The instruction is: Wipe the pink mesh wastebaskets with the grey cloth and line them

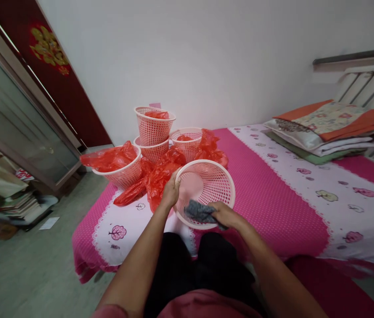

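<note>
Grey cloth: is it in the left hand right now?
No, the right hand holds the grey cloth at the mouth of the pink basket, while the left hand grips the basket's rim.

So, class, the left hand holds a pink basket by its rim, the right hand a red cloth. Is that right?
No: the cloth in the right hand is grey, as the head view shows. The left hand holds the pink basket by its rim.
</note>
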